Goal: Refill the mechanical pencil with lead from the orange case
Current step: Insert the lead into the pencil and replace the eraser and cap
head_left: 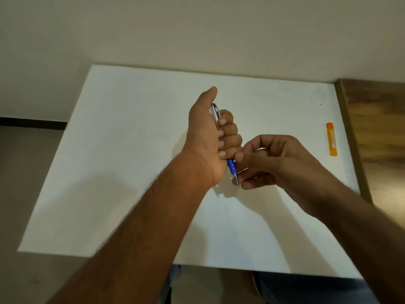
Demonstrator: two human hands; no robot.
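Blue and silver, the mechanical pencil (231,170) shows only in parts: most of its barrel is buried in the left hand (210,137), whose grip is a closed fist around it, thumb raised over the top end. Its metal tip points toward the person, and the right hand (269,161) pinches at that tip; whether a lead sits between those fingertips (241,157) is too fine to make out. Well to the right of the pencil, the orange case (332,138) lies flat near the white worktop's (131,172) edge, apart from both hands.
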